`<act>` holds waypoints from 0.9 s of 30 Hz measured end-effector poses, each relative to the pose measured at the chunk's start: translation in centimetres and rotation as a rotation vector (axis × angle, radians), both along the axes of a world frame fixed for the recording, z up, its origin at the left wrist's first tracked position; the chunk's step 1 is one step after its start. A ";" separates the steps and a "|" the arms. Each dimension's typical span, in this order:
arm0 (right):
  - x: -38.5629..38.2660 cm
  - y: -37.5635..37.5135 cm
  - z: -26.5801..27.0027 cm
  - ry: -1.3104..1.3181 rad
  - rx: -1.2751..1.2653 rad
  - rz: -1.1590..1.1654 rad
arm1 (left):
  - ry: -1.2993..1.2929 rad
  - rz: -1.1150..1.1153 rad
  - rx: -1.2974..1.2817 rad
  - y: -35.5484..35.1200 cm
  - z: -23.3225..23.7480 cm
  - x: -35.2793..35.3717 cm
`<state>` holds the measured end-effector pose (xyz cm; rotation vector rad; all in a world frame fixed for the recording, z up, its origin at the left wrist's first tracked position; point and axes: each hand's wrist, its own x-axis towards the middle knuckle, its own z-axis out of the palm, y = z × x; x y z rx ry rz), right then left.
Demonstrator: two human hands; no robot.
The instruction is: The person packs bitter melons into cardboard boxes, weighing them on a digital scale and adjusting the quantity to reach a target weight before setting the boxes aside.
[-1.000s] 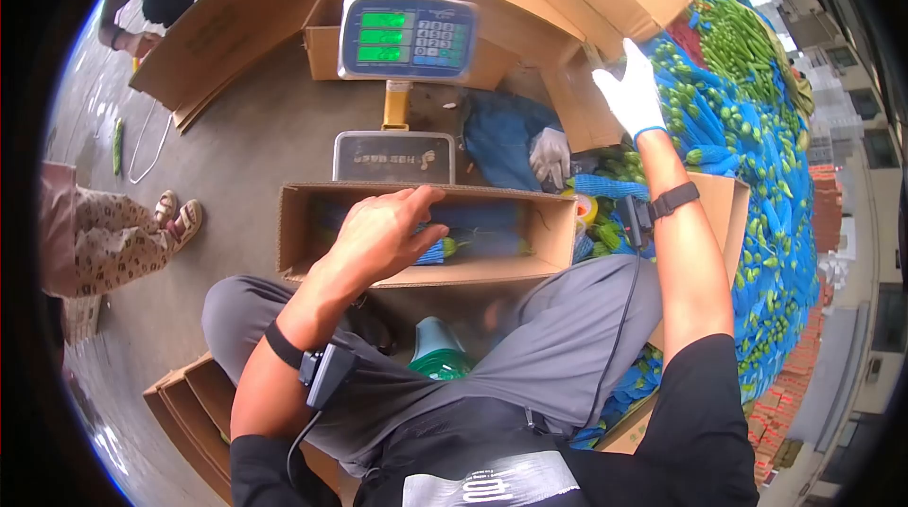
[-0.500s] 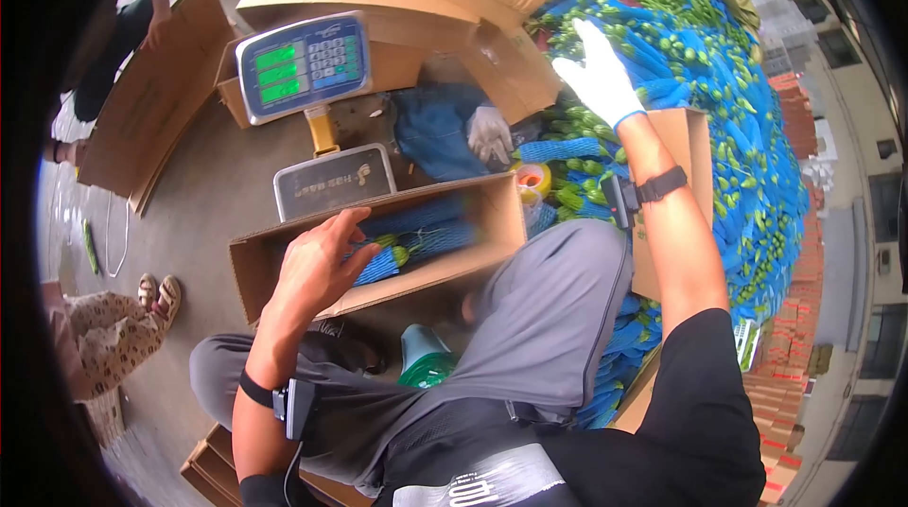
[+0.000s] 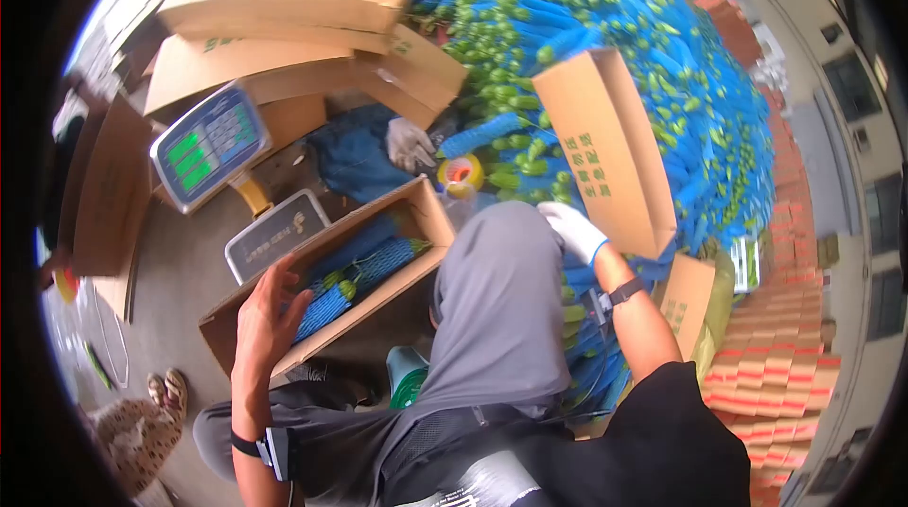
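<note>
Two hands in view. Left hand (image 3: 265,318), bare, fingers spread and slightly curved over the near-left end of an open carton (image 3: 437,218); no grip seen, contact with the cardboard unclear. Right hand (image 3: 573,231), white-gloved, beside the raised knee (image 3: 506,256), fingertips partly hidden; cannot tell whether it grips anything. Blue-netted green vegetables (image 3: 383,264) lie inside the carton, which rests on the floor beside the scale (image 3: 276,235). More netted ones form the large pile (image 3: 700,143) at right. Step judged: loading, carton part-filled. Next move, as judged, calls for a firm grasp on netting and clearance past the knee.
</note>
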<state>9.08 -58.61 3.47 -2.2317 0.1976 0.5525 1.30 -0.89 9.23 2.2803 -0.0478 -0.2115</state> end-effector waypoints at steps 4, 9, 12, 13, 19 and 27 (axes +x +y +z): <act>-7.6 -2.4 -2.9 0.079 -0.075 -0.176 | 0.057 -0.073 -0.030 -0.9 -0.8 -0.2; -9.8 -6.7 3.4 -0.781 -0.948 -0.331 | 0.152 -0.117 0.046 -2.0 -1.5 -0.8; -8.2 -11.8 6.1 -0.646 -1.110 -0.526 | 0.141 -0.193 0.096 -1.7 -3.1 -0.3; -7.8 -13.4 6.1 -0.527 -1.135 -0.560 | 0.123 -0.235 0.095 -1.7 -3.6 -0.1; -6.9 -13.5 4.0 -0.354 -0.995 -0.487 | 0.209 -0.182 0.106 0.1 -7.1 0.6; -21.6 -13.6 8.4 -0.519 -1.098 -0.545 | 0.217 -0.263 0.037 1.6 -9.3 0.5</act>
